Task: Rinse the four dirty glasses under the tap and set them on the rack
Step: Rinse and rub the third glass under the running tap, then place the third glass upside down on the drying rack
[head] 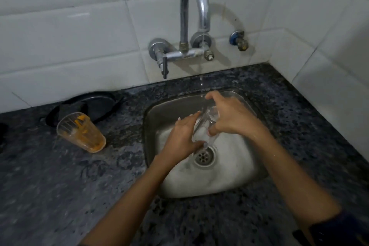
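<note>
Hands at work over the sink (155, 118): left hand (182, 138) and right hand (229, 115) both grip a clear glass (205, 126) under the running tap (194, 6). One dirty glass (81, 132) waits near the counter's left edge; no rack or other glasses are in view

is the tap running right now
On. A thin stream falls from the tap spout onto the clear glass held over the sink.

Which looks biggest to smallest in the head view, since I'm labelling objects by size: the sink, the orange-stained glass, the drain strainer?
1. Steel sink, by far the largest.
2. Orange-stained glass on the counter.
3. Drain strainer, smallest, though partly hidden by the clear glass held over it.
</note>
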